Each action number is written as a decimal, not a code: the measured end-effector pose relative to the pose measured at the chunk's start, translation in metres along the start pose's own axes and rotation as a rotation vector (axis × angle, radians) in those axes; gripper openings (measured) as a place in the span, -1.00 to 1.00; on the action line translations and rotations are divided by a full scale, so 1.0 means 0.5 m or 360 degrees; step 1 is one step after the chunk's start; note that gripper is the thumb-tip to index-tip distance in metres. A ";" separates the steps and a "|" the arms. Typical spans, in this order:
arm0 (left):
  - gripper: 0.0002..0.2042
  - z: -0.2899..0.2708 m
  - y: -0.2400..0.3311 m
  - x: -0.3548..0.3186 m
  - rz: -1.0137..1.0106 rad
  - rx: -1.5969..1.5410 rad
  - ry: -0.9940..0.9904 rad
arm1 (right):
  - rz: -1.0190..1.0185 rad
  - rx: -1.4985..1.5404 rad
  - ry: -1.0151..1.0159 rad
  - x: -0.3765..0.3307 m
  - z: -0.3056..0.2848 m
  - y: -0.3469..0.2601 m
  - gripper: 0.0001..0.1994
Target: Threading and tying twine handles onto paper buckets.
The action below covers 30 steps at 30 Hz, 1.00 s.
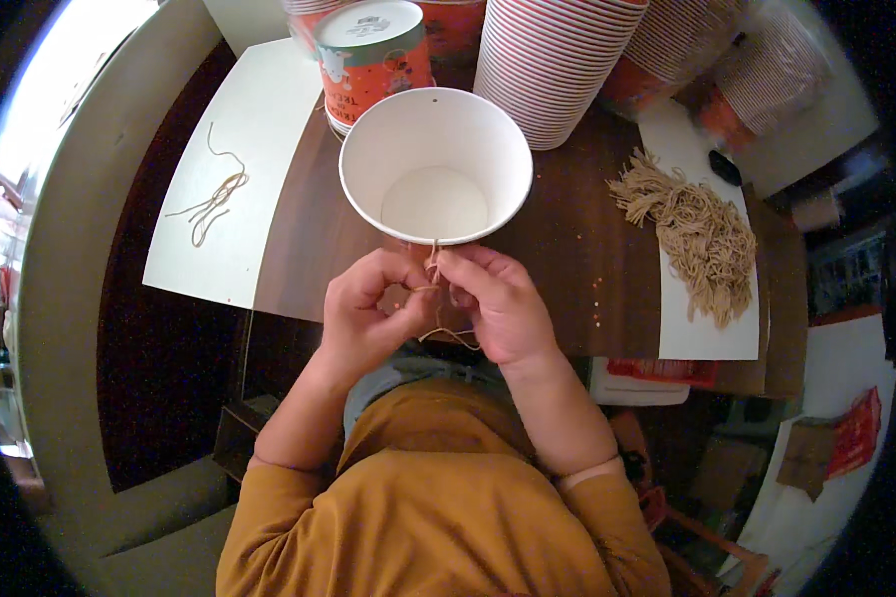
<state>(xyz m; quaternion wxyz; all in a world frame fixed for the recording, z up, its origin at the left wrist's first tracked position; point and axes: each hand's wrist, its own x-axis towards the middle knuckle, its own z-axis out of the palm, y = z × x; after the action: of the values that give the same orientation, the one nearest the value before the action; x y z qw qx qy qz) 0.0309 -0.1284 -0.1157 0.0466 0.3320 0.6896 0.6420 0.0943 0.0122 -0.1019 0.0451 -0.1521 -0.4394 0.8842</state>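
Observation:
A white-lined paper bucket [436, 164] stands on the table with its mouth toward me and a small hole in the far rim. At its near rim hangs a tan string [450, 332], its loose ends dangling below my fingers. My left hand [373, 303] pinches the string between thumb and forefinger. Close beside it, my right hand [498, 303] is also closed on the string, just under the rim. The fingertips cover the spot where the strands meet, so I cannot tell whether a knot is there.
Behind the bucket stand an upturned orange printed bucket [373, 75] and a tall stack of nested buckets [558, 60]. Plastic-wrapped stacks [767, 75] fill the back right. A heap of tan strings [702, 244] lies at right, a few loose strings [214, 199] at left, on the table [304, 239].

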 end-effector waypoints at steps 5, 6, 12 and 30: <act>-0.91 -0.012 0.003 -0.006 0.0062 0.0010 -0.0003 | 0.0008 0.0059 0.0043 0.019 -0.027 0.016 -0.88; -0.91 -0.014 0.005 -0.006 0.0062 0.0010 -0.0001 | -0.0034 -0.0006 0.0062 0.020 -0.036 0.013 -0.88; -0.91 -0.019 0.003 -0.007 -0.0034 -0.0194 -0.0059 | -0.0164 -0.0423 0.0054 0.008 -0.026 0.001 -0.82; -0.70 0.018 0.037 0.016 -0.0462 -0.0340 -0.0046 | -0.0528 -0.1044 0.0115 0.003 -0.022 0.011 -0.78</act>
<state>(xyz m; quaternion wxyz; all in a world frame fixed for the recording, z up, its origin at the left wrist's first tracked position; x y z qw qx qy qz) 0.0366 -0.1175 -0.0972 0.1839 0.2312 0.6574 0.6932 0.0966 0.0174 -0.1130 0.1520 -0.1163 -0.7164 0.6709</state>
